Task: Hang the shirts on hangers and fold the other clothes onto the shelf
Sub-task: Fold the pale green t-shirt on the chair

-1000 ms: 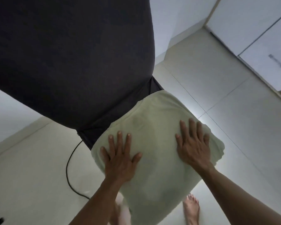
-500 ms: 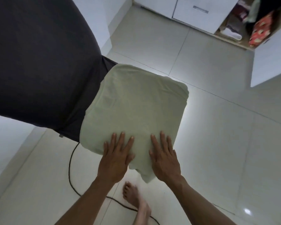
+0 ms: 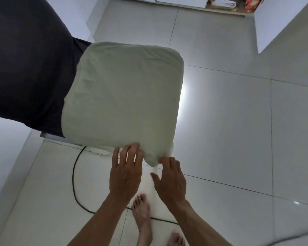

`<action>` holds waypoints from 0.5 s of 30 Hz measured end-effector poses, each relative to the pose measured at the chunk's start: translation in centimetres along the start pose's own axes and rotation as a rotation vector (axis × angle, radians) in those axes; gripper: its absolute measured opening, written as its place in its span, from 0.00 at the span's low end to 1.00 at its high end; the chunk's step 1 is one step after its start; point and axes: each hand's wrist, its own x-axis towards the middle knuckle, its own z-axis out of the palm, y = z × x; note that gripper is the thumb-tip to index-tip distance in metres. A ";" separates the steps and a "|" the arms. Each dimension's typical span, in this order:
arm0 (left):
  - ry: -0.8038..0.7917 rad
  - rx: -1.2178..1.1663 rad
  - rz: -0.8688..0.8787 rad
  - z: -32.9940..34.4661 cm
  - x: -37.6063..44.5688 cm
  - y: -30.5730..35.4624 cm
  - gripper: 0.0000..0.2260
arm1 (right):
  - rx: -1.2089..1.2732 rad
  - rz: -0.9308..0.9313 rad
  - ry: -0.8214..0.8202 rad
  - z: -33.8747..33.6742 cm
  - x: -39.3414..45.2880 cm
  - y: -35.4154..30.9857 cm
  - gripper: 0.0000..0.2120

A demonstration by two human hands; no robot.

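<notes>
Where fingers (image 3: pixel 132 150) touch: folded garment's (image 3: pixel 121 96) near edge.

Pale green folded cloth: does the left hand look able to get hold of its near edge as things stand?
Probably yes. The left hand is already at the near edge of the pale green folded cloth, fingers spread, with nothing between them.
</notes>
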 end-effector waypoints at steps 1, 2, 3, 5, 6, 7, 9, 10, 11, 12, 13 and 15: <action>0.050 0.017 0.006 0.7 -0.1 0.2 0.22 | 0.007 0.004 0.054 0.8 0.0 0.2 0.27; 0.091 0.027 0.011 1.1 -0.1 0.3 0.20 | 0.014 0.009 0.105 1.3 0.2 0.3 0.24; 0.127 0.035 0.013 1.5 0.0 0.4 0.19 | 0.023 0.014 0.153 1.8 0.4 0.3 0.19; 0.178 0.048 0.018 1.9 0.1 0.7 0.15 | 0.034 0.010 0.223 2.5 0.6 0.4 0.11; 0.195 0.052 0.022 1.9 0.0 0.8 0.13 | 0.042 0.006 0.244 2.6 0.6 0.5 0.08; 0.211 0.051 0.025 2.0 0.1 0.8 0.11 | 0.051 0.000 0.256 2.5 0.7 0.5 0.06; 0.229 0.047 0.029 1.8 0.2 1.1 0.07 | 0.089 -0.012 0.264 1.9 0.3 0.7 0.05; 0.234 0.046 0.033 1.6 0.2 1.3 0.06 | 0.119 -0.023 0.261 1.5 0.0 0.9 0.06; 0.236 0.043 0.040 1.4 0.2 1.4 0.05 | 0.149 -0.037 0.253 1.0 -0.3 1.0 0.06; 0.232 0.035 0.045 1.0 0.3 1.6 0.05 | 0.175 -0.052 0.244 0.4 -0.6 1.3 0.07; 0.225 0.022 0.050 0.6 0.4 1.8 0.05 | 0.194 -0.065 0.234 -0.2 -0.8 1.4 0.07; 0.222 -0.005 0.046 -0.4 0.8 2.2 0.03 | 0.226 -0.079 0.220 -1.3 -0.9 1.6 0.08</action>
